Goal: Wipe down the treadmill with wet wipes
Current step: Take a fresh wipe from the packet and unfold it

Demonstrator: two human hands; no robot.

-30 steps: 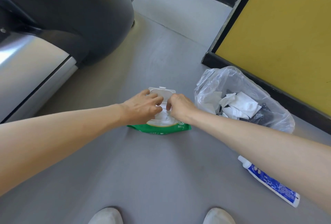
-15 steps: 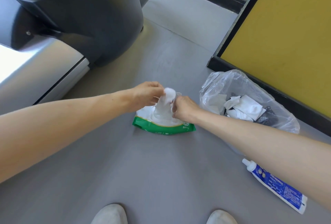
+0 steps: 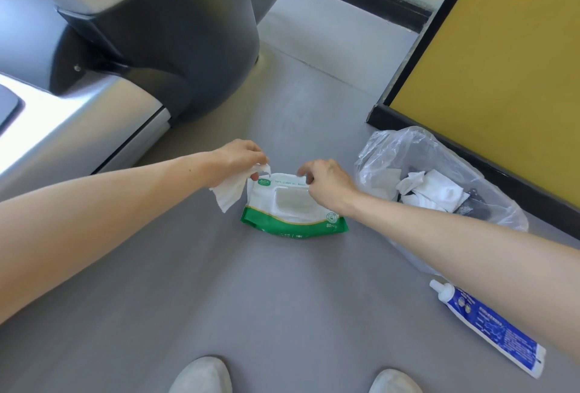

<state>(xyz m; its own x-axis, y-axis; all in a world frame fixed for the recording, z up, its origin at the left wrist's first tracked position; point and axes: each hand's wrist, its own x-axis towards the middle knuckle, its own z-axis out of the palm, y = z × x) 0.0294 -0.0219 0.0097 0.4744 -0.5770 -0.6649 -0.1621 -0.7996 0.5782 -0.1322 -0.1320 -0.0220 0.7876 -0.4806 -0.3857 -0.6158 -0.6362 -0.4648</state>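
A green and white wet wipes pack (image 3: 292, 220) lies on the grey floor in front of me, its lid flap down. My left hand (image 3: 237, 155) pinches a white wet wipe (image 3: 230, 193), which hangs free just left of the pack. My right hand (image 3: 328, 184) is over the pack's far right corner, with its curled fingers gripping the pack's far edge. The treadmill's dark motor cover (image 3: 175, 47) and silver side rail (image 3: 81, 129) fill the upper left.
A clear plastic bag (image 3: 392, 147) holding used wipes sits right of the pack. A blue and white tube (image 3: 492, 328) lies on the floor at lower right. A yellow panel with a black frame (image 3: 502, 63) stands at right. My white shoes (image 3: 201, 377) show at the bottom.
The left hand has pulled a wipe out of the pack and carried it to the left. The lid now lies down, and the right hand has moved to the pack's far edge.
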